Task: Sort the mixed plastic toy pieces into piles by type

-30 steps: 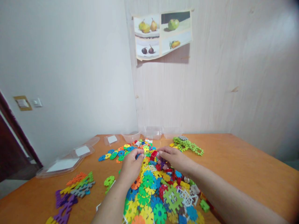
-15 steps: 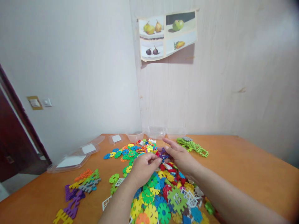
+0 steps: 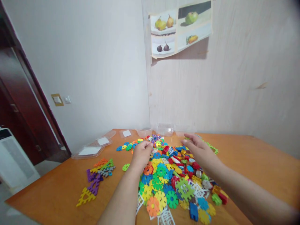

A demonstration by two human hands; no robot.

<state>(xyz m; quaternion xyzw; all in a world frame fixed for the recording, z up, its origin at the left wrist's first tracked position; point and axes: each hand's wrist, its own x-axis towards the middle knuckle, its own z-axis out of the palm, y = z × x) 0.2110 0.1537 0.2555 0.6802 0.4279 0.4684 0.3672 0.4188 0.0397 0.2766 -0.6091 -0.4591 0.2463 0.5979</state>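
Note:
My left hand point(image 3: 142, 155) is closed in a pinch on a purple interlocking plastic piece point(image 3: 156, 138), which shows just beyond the fingertips at the far end of the pile. To its right, my right hand point(image 3: 202, 152) is open, fingers stretched, over the right side of the pile. Beneath and between both hands spreads a heap of flower-shaped discs point(image 3: 161, 170), small bricks point(image 3: 193, 211) and white window-like frames point(image 3: 166, 217). A green square lattice piece point(image 3: 185, 189) lies on top near the front.
At the left lies a group of purple, yellow, grey and orange pieces point(image 3: 95, 184). Clear lids with white labels point(image 3: 89, 151) rest along the left edge, and transparent tubs point(image 3: 165, 128) stand at the back against the wall. Green linked pieces point(image 3: 212, 148) lie behind my right hand.
My hands have parted: the left has carried the purple piece away from the right, which has opened. The camera view has turned left.

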